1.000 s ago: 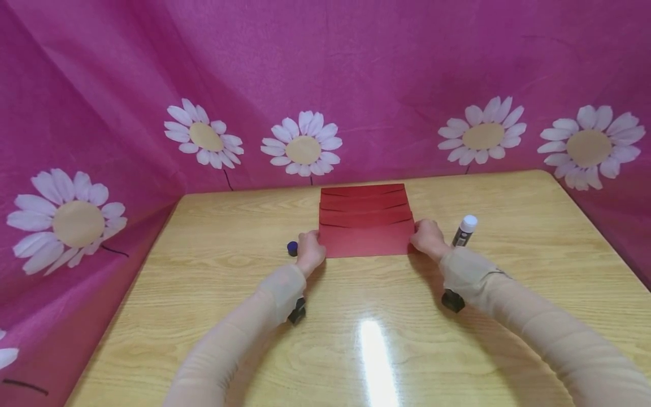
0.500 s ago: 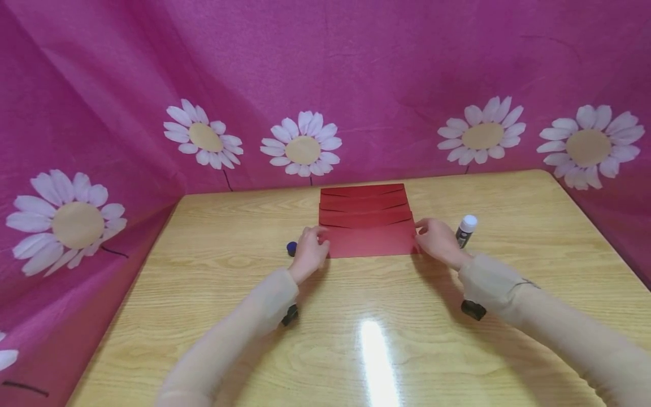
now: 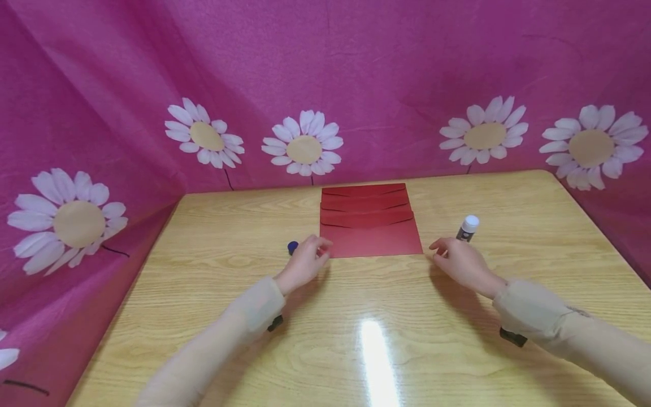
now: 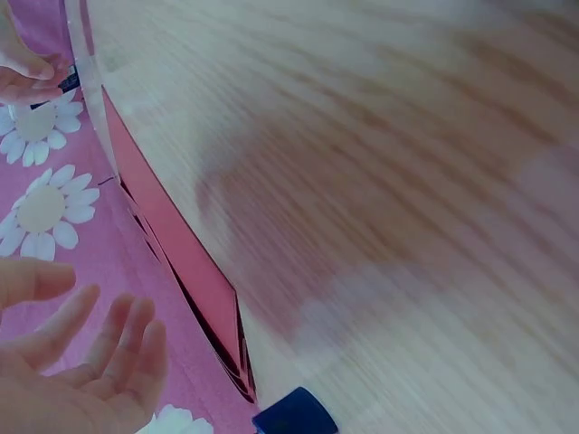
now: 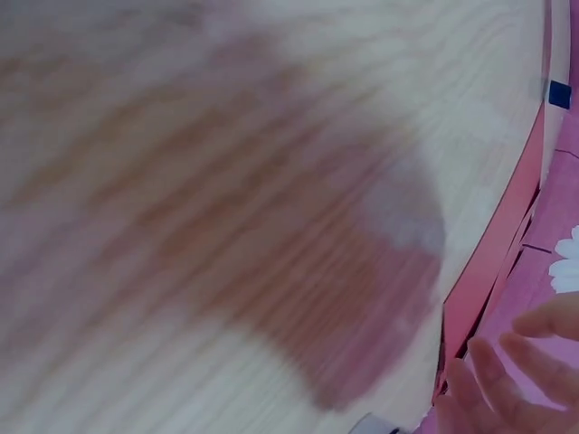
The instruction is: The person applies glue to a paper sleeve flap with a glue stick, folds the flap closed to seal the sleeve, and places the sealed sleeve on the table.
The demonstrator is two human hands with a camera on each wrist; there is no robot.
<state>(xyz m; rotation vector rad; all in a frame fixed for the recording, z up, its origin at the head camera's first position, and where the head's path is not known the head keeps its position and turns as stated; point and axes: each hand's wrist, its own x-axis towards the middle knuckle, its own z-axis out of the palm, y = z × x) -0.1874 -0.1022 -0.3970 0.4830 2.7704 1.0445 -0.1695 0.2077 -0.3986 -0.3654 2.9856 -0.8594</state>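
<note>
Three red envelopes lie overlapped in a stepped stack at the back middle of the table, flap edges showing one above another. My left hand hovers at the stack's front left corner, fingers loosely bent and holding nothing. In the left wrist view its spread fingers show apart from the envelopes. Off the right edge, my right hand is also relaxed and without anything in it. Just behind it stands a dark tube with a white cap, its lower part hidden by the hand.
A small round blue-topped object sits left of the envelopes, partly behind my left hand. The wooden table ends at the back against a pink cloth printed with daisies. A bright light reflection lies on the front middle of the tabletop.
Both hands have let go of the envelope stack's sides. The right hand has drawn away to the right and toward me; the left has drawn slightly back. The envelopes stay in place.
</note>
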